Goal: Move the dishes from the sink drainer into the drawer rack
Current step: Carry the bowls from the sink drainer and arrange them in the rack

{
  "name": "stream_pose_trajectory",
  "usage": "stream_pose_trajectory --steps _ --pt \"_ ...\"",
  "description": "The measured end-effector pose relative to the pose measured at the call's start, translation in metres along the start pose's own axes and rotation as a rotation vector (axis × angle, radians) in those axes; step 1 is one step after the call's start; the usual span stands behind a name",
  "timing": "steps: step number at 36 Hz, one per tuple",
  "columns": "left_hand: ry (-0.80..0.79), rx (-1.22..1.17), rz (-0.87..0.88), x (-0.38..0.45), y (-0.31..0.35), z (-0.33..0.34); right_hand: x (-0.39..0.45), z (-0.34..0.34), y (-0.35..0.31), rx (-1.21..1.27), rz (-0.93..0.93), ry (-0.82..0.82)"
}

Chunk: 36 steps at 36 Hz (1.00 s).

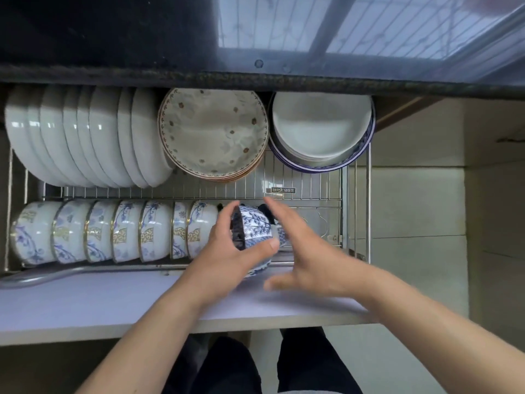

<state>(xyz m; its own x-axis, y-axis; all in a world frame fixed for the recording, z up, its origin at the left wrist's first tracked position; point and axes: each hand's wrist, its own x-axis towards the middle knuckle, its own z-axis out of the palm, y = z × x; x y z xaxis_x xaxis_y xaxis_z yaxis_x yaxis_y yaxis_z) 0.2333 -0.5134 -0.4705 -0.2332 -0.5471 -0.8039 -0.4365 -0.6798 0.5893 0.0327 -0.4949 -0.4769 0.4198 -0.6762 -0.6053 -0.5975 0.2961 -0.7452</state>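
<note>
My left hand point(227, 251) grips a blue-and-white patterned bowl point(255, 228) on its side, held at the right end of the front row of bowls point(113, 231) in the pulled-out drawer rack point(312, 191). Fingers curl over the bowl's rim and the thumb presses its lower side. My right hand point(301, 251) hovers just right of the bowl with fingers straight and spread, blurred by motion; I cannot tell whether it touches the bowl. The sink drainer is out of view.
Several white plates point(85, 137) stand on edge at the back left. Flower-patterned plates point(213, 132) and a stack of white and blue-rimmed dishes point(321, 129) lean behind. The dark countertop edge point(255, 78) overhangs the rack. The white drawer front point(113, 302) lies below my hands.
</note>
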Motion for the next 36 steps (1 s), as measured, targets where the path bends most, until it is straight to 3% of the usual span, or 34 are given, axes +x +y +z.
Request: stream_pose_trajectory --steps 4,7,10,12,16,18,28,36 --pt "-0.147 0.060 0.054 0.007 0.005 0.030 -0.020 0.012 0.002 0.131 0.040 0.121" --pt "-0.227 0.146 0.089 0.008 0.012 0.042 -0.030 0.007 0.012 0.083 0.036 0.158" --pt "-0.285 0.068 0.094 0.007 0.016 0.040 -0.037 -0.004 0.017 -0.025 0.030 0.192" --pt "-0.201 0.031 0.070 0.009 0.011 0.037 -0.033 -0.012 0.029 -0.120 0.070 0.234" --pt "0.159 0.053 -0.007 0.023 -0.011 0.028 -0.013 -0.023 0.064 -0.208 0.248 0.277" --pt "0.232 0.031 -0.041 0.030 -0.017 0.023 -0.001 -0.022 0.077 -0.264 0.263 0.251" --pt "0.218 0.082 -0.030 0.030 -0.015 0.027 0.040 0.003 0.098 -0.505 0.143 0.155" --pt "0.282 0.017 -0.009 0.030 -0.014 0.024 0.044 0.002 0.108 -0.610 0.203 0.102"
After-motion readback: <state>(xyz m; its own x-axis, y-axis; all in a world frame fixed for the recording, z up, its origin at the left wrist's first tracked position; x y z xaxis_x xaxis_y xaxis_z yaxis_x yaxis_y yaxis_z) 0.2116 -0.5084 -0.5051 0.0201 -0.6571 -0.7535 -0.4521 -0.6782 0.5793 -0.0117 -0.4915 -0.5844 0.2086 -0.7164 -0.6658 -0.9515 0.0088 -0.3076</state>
